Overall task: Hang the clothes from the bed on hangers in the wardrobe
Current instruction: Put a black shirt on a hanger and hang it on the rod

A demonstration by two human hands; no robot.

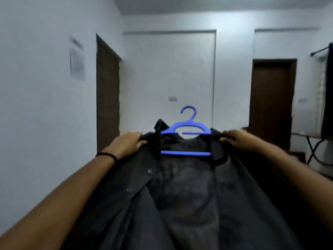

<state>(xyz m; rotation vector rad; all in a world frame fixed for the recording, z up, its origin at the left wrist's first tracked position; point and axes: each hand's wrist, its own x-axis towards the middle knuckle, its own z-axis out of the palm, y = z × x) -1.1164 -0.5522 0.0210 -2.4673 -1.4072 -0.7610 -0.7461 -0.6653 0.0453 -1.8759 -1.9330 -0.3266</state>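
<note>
A dark button-up shirt (180, 192) hangs open on a blue plastic hanger (186, 129), held up in front of me. The hanger's hook points upward and its lower bar shows inside the collar. My left hand (128, 143) grips the shirt's left shoulder, a black band on its wrist. At the right shoulder, my right hand (237, 138) grips the fabric. Both arms stretch forward. The bed and the wardrobe are out of view.
A white wall with a posted paper (77, 64) runs along the left beside a dark wooden door (108, 98). Another dark door (272, 100) stands at the back right. A folding table (313, 139) and a dark curtain (328, 91) sit at the far right.
</note>
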